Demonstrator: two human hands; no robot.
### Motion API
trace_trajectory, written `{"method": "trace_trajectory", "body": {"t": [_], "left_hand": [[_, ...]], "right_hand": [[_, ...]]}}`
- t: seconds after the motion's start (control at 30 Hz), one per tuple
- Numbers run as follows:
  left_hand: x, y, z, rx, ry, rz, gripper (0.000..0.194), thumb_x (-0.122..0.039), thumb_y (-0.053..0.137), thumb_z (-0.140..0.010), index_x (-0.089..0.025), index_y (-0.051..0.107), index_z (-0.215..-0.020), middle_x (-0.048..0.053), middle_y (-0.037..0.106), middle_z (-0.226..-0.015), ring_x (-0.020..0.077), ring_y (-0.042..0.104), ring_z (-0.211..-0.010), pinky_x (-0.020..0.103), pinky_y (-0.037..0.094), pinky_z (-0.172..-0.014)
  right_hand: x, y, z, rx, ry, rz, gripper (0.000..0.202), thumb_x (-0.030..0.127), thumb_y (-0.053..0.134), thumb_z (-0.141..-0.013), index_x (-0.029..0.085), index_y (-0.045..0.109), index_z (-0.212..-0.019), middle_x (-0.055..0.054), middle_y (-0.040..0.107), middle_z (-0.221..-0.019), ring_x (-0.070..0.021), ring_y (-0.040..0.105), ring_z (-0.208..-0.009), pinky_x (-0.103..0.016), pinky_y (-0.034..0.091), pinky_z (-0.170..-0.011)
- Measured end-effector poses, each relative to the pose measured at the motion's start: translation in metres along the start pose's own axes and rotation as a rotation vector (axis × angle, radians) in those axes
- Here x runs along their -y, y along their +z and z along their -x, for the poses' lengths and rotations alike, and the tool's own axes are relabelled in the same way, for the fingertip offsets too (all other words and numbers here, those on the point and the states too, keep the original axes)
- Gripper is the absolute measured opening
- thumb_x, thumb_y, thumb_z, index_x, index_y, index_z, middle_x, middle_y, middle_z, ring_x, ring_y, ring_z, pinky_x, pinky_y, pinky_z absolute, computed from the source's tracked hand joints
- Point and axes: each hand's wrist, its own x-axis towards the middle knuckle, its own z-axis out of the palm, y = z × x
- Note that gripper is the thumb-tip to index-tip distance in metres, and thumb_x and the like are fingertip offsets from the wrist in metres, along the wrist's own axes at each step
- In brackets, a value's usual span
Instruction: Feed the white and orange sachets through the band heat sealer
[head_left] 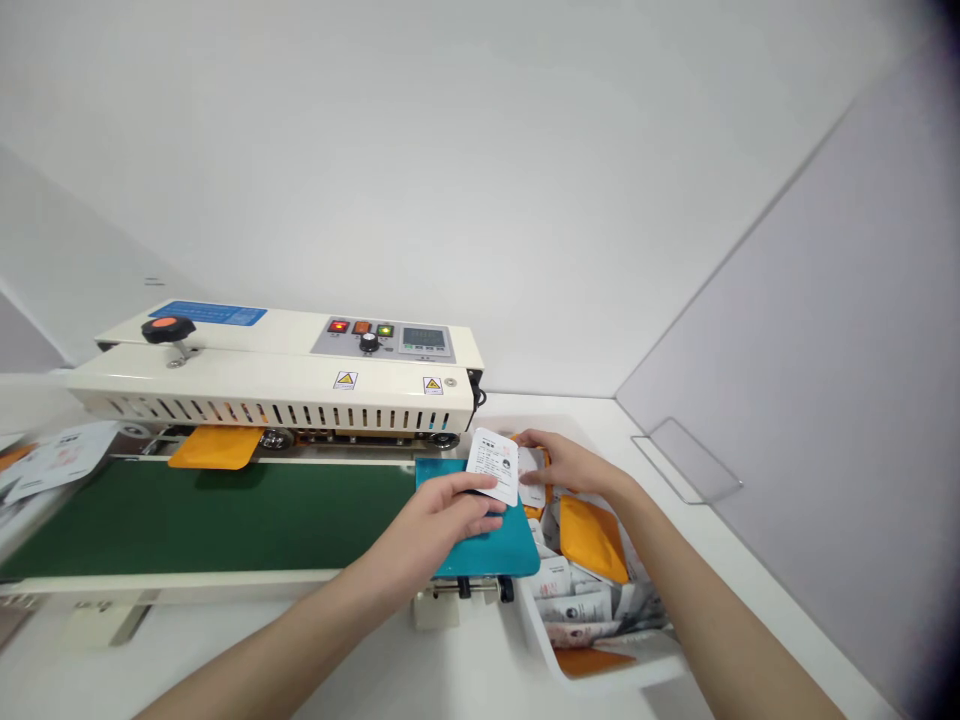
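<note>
A small white sachet [491, 452] with printed text is held at its lower edge by my left hand [454, 510], over the teal end plate [480, 555] of a band sealing machine [292, 380]. Just to the right, my right hand [574, 465] closes its thumb and fingers on another sachet [532, 480], white with orange behind it. Below that hand, a white plastic bin [592, 685] holds many white and orange sachets, among them an orange sachet [592, 538] on top. Part of the bin is hidden by my right forearm.
An orange sachet [217, 447] sticks out from under the sealer above the green conveyor belt [300, 520]. More white sachets [64, 460] lie at the belt's far left. A wire handle [686, 460] lies at the right by the wall.
</note>
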Motion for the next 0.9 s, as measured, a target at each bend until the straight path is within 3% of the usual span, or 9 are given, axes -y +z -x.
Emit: {"method": "trace_trajectory", "body": {"t": [0.13,0.3,0.37,0.47,0.6,0.67,0.9], "left_hand": [[-0.001,0.000,0.000,-0.008,0.000,0.006,0.030,-0.025,0.061,-0.084,-0.013,0.062,-0.111,0.015,0.068,-0.111,0.0231,0.063,-0.108,0.036,0.046,-0.100],[-0.009,0.006,0.004,-0.069,-0.026,0.044,0.027,-0.019,0.060,-0.083,-0.012,0.062,-0.109,0.016,0.067,-0.112,0.0238,0.063,-0.108,0.036,0.047,-0.100],[-0.012,0.009,0.006,-0.102,-0.020,0.080,0.026,-0.016,0.060,-0.082,-0.011,0.063,-0.108,0.016,0.065,-0.116,0.0238,0.062,-0.111,0.035,0.047,-0.101],[-0.015,0.013,0.012,-0.149,-0.014,0.126,0.027,-0.013,0.061,-0.082,-0.011,0.062,-0.109,0.015,0.062,-0.122,0.0224,0.059,-0.114,0.031,0.047,-0.102],[-0.017,0.015,0.021,-0.181,-0.003,0.172,0.034,-0.012,0.061,-0.082,-0.012,0.058,-0.116,0.014,0.061,-0.125,0.0206,0.059,-0.115,0.028,0.047,-0.102],[-0.018,0.013,0.025,-0.184,-0.002,0.179,0.037,-0.013,0.060,-0.082,-0.012,0.056,-0.119,0.013,0.062,-0.123,0.0208,0.060,-0.115,0.029,0.047,-0.102],[-0.017,-0.001,0.035,-0.203,0.019,0.196,0.046,-0.017,0.060,-0.083,-0.015,0.052,-0.128,0.011,0.064,-0.120,0.0221,0.059,-0.116,0.030,0.045,-0.104]], "right_hand": [[-0.003,0.001,-0.001,0.016,-0.012,-0.042,0.046,0.026,0.073,-0.067,0.022,0.060,-0.111,-0.006,0.061,-0.115,-0.0240,0.057,-0.100,-0.034,0.047,-0.081],[0.000,0.000,-0.001,-0.020,0.185,-0.025,0.056,0.029,0.073,-0.068,0.024,0.054,-0.121,-0.008,0.060,-0.114,-0.0140,0.058,-0.062,-0.028,0.046,-0.052],[0.001,0.000,-0.001,-0.040,0.188,-0.019,0.054,0.027,0.074,-0.067,0.024,0.055,-0.118,-0.009,0.060,-0.112,-0.0129,0.057,-0.060,-0.026,0.045,-0.050],[0.001,0.001,-0.001,-0.099,0.148,-0.026,0.048,0.023,0.076,-0.065,0.022,0.058,-0.109,-0.009,0.063,-0.108,-0.0148,0.059,-0.066,-0.025,0.046,-0.052],[-0.003,0.002,-0.001,-0.087,0.188,-0.046,0.041,0.027,0.076,-0.065,0.021,0.057,-0.100,-0.004,0.068,-0.084,-0.0147,0.057,-0.056,-0.025,0.043,-0.045],[-0.007,0.002,-0.002,-0.087,0.185,-0.050,0.037,0.029,0.075,-0.067,0.021,0.057,-0.097,-0.003,0.068,-0.078,-0.0158,0.059,-0.056,-0.025,0.043,-0.045],[-0.015,0.000,-0.010,-0.242,0.156,-0.027,0.019,0.026,0.067,-0.073,0.018,0.065,-0.090,-0.007,0.071,-0.090,-0.0200,0.064,-0.073,-0.027,0.047,-0.059]]}}
